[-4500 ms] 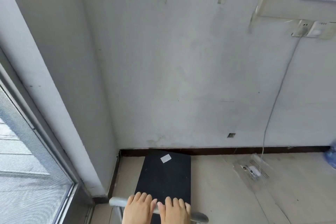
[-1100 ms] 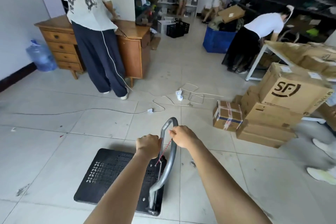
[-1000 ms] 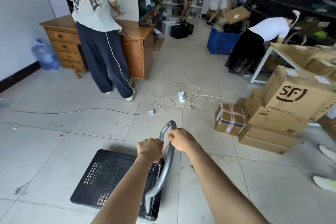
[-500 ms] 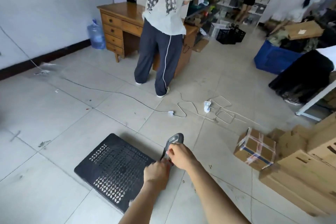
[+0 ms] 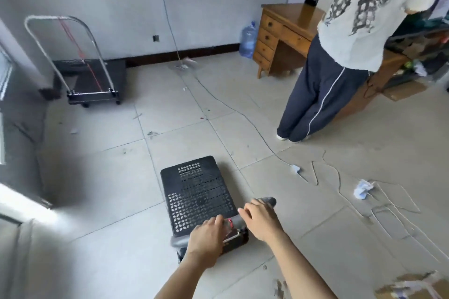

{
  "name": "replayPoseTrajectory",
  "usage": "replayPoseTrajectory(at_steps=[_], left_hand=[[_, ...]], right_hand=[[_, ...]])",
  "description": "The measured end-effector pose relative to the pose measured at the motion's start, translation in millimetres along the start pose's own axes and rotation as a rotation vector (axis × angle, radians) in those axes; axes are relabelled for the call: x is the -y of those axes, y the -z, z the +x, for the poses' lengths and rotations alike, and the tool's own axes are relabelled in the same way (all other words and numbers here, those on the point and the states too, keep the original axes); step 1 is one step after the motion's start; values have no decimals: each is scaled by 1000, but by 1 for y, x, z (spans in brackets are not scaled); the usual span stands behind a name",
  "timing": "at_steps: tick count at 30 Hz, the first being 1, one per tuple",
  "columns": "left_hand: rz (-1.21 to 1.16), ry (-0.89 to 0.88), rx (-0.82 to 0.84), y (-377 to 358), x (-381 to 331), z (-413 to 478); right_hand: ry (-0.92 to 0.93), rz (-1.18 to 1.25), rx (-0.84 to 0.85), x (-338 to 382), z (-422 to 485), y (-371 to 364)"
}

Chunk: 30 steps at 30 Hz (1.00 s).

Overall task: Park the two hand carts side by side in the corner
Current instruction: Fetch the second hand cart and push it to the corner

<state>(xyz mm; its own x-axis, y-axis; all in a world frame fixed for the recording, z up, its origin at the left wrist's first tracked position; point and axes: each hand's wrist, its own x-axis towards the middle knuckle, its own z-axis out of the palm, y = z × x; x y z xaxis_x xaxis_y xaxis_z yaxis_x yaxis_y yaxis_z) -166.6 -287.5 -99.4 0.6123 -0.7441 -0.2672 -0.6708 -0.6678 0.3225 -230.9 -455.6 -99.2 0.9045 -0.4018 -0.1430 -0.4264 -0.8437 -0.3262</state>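
A black perforated hand cart stands on the tiled floor right in front of me. Both hands grip its grey handle bar: my left hand near the left end, my right hand near the right end. A second hand cart with an upright silver handle and a red cord sits in the far left corner against the wall. A wide stretch of floor separates the two carts.
A person in dark trousers stands at right beside a wooden desk. A water bottle stands by the wall. A white cable trails across the floor, with loops at right. A window frame runs along the left.
I have turned left with the cart; it now points toward the corner, where the parked cart has come into view. Both hands stay on the handle.
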Motion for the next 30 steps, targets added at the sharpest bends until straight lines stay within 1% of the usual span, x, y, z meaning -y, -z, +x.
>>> replayPoseTrajectory(at_steps=[1, 3, 4, 5, 6, 7, 10, 12, 18, 21, 25, 30], left_hand=[[14, -13, -50, 2, 2, -4], [24, -66, -215, -1, 8, -11], [21, -46, -222, -2, 11, -15], [2, 10, -225, -3, 13, -18], [17, 54, -259, -8, 17, -18], [41, 89, -337, -12, 20, -18], [79, 196, -448, -18, 26, -13], [96, 223, -488, -17, 30, -7], [115, 256, -509, -16, 40, 24], [149, 252, -526, -10, 48, 37], [158, 231, -542, -1, 63, 52], [160, 181, -586, 14, 96, 88]], right_hand=[[25, -7, 9, 0, -2, -3], [87, -28, 31, 4, -5, -11], [108, -34, 33, 6, -5, -17], [119, -29, 18, 10, -5, -22], [133, -21, -16, 15, -5, -27], [152, -27, -58, 20, -4, -30], [188, -121, -172, 29, 5, -37], [187, -151, -205, 31, 12, -38], [254, -153, -310, 40, 47, -45], [257, -131, -328, 42, 64, -47], [266, -100, -336, 46, 87, -50], [251, -86, -389, 60, 132, -48]])
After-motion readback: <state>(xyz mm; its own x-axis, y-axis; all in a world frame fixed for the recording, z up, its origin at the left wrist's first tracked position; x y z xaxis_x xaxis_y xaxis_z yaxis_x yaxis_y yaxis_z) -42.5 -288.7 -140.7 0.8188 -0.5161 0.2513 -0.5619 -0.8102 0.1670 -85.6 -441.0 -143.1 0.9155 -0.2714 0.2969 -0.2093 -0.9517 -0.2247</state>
